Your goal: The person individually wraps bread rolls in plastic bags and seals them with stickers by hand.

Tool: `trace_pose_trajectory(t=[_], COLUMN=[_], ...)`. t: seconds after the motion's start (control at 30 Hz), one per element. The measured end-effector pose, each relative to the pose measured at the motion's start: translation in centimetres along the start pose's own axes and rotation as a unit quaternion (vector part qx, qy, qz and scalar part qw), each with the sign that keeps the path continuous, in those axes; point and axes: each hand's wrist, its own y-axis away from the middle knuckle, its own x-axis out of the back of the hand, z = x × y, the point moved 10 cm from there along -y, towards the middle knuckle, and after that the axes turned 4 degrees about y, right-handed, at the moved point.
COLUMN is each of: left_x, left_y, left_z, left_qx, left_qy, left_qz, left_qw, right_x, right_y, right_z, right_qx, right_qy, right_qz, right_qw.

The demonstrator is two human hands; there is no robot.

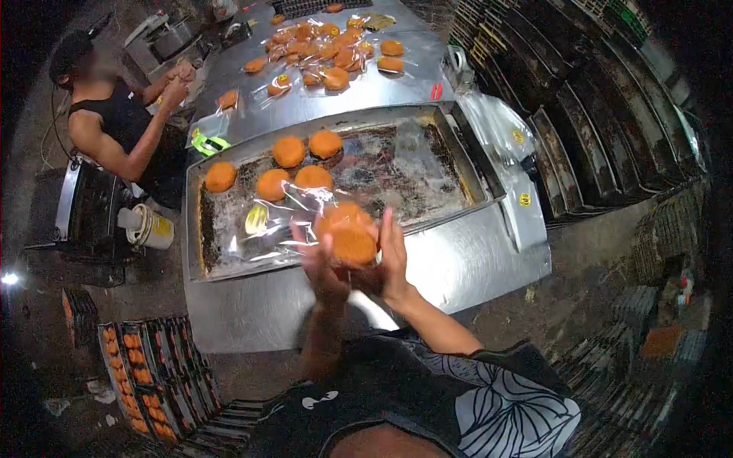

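Note:
Golden-brown round buns [353,246], one overlapping another, are held between my two hands over the front edge of a worn metal tray [200,244]. My left hand [324,267], smeared by motion, presses at their left side. Against their right side lies my right hand [391,256], fingers pointing up and away. A clear plastic bag [286,233] with a yellow label [257,219] spreads left from the buns over the tray. Several loose buns [289,152] sit in the tray's left half, beyond my hands.
Bagged buns [328,53] are heaped at the table's far end. A green clip-like object [208,143] lies by the tray's left corner. Clear bags [519,206] lie at right. A co-worker [114,122] stands at left, near a white bucket [156,229]. Stacked trays [611,114] line the right.

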Motion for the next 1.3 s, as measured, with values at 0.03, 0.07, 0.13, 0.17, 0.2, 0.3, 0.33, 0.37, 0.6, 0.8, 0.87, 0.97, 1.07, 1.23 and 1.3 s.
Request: trace_pose_trajectory(t=[0.03, 0.07, 0.13, 0.17, 0.2, 0.3, 0.33, 0.37, 0.6, 0.8, 0.87, 0.97, 1.07, 1.23, 1.3], left_x=[-0.3, -0.9, 0.4, -0.3, 1.0, 2.3, 3.1, 2.3, 0.5, 3.4, 7.0, 4.6, 0.1, 1.1, 0.5], left_y=[-0.2, -0.1, 1.2, 2.4, 4.0, 3.2, 3.6, 4.4, 15.0, 12.2, 9.9, 11.2, 11.0, 12.0, 11.9], left_z=[-1.1, -2.0, -4.8, -6.0, -7.6, -9.4, -10.0, -10.1, -18.1, -21.5, -21.8, -21.0, -17.7, -17.1, -16.4], left_qx=[0.06, 0.117, 0.148, 0.183, 0.24, 0.328, 0.363, 0.365, 0.017, 0.082, 0.178, 0.405, 0.214, 0.329, 0.342], left_qy=[0.101, 0.201, 0.192, 0.184, 0.219, 0.352, 0.349, 0.35, -0.525, -0.434, -0.416, -0.189, -0.316, -0.333, -0.272], left_qz=[-0.022, -0.045, -0.073, -0.097, 0.049, -0.076, -0.07, -0.071, -0.459, -0.479, -0.418, -0.315, -0.398, -0.32, -0.318], left_qw=[0.993, 0.972, 0.967, 0.961, 0.944, 0.873, 0.861, 0.86, 0.716, 0.758, 0.788, 0.837, 0.835, 0.823, 0.841], right_x=[-0.1, -0.3, -0.8, -1.3, -1.1, -0.1, -1.1, -1.4, -5.5, -4.6, -2.2, 0.1, 0.7, 4.6, 2.4], right_y=[1.4, 2.4, 1.5, 0.8, 1.0, 1.7, 2.6, 3.3, -9.9, 11.6, 20.6, 17.0, 18.4, 19.4, 19.2], right_z=[-0.2, -0.4, 0.1, 0.4, -0.1, -0.1, 2.6, 5.0, 9.9, 13.2, 12.8, 11.7, 14.5, 13.9, 13.2], right_qx=[-0.017, -0.033, -0.06, -0.075, -0.08, -0.089, -0.147, -0.206, -0.125, -0.341, -0.412, -0.378, -0.347, -0.326, -0.402], right_qy=[-0.046, -0.093, -0.064, -0.043, -0.04, -0.222, -0.12, -0.015, -0.038, -0.129, -0.32, -0.136, -0.126, 0.056, -0.008], right_qz=[-0.034, -0.067, -0.073, -0.076, -0.08, 0.016, -0.046, -0.109, -0.109, -0.419, -0.45, -0.427, -0.411, -0.264, -0.293], right_qw=[0.998, 0.993, 0.993, 0.993, 0.993, 0.971, 0.981, 0.972, 0.985, 0.832, 0.725, 0.81, 0.833, 0.906, 0.868])
